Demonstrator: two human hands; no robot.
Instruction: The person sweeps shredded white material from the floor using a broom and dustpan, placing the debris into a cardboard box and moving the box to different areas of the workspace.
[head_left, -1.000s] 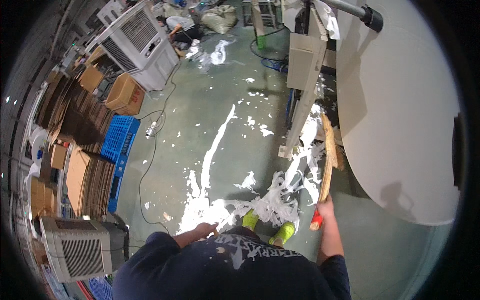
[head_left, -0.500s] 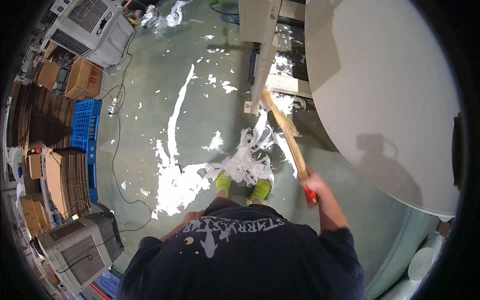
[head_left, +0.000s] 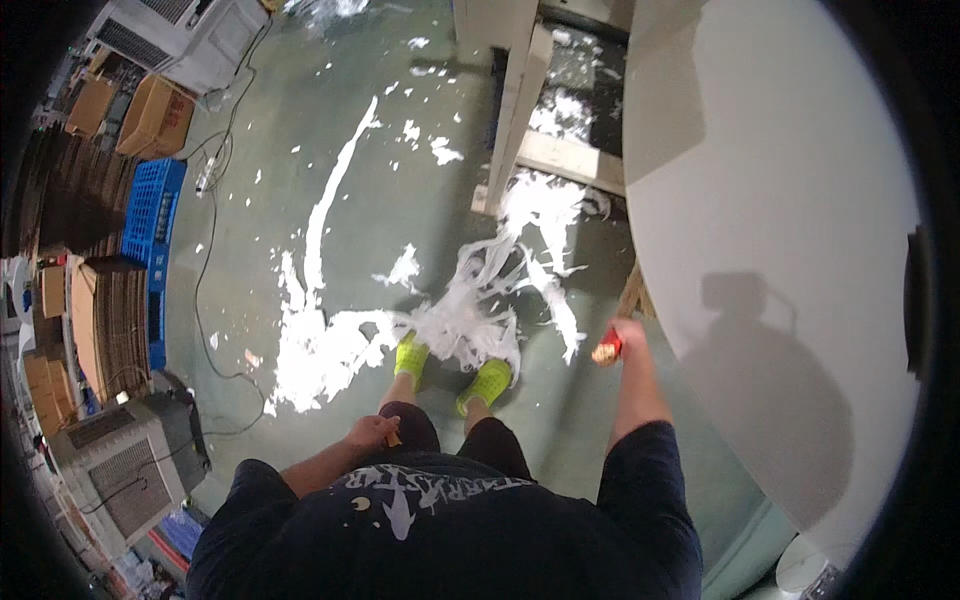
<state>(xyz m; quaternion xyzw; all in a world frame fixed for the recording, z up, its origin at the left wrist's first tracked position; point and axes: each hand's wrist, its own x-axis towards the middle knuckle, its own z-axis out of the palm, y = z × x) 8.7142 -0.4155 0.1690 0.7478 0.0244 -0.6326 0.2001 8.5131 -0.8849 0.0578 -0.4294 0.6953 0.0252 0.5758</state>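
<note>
My right hand (head_left: 629, 334) is closed round the red-wrapped grip of a straw broom (head_left: 634, 292). Its end near me shows at the fist, while the far part passes out of sight behind the big white round surface (head_left: 745, 200). My left hand (head_left: 370, 432) is closed in front of my left thigh, and a small orange-tan piece sticks out of it; I cannot make out its kind. Shredded white sheet material (head_left: 470, 315) lies heaped by my feet in yellow-green clogs (head_left: 486, 383). More white scraps (head_left: 335, 355) spread to the left on the green floor.
A pale metal frame (head_left: 520, 110) stands ahead, with white scraps beneath it. At left are a blue plastic pallet (head_left: 152, 220), stacked cardboard (head_left: 112, 325), an open carton (head_left: 158, 118) and grey air coolers (head_left: 125, 480). A dark cable (head_left: 202, 290) runs across the floor.
The straw broom has swung right, from beside the frame's foot to behind the white round surface. My left hand has come into fuller view, and my view has shifted slightly.
</note>
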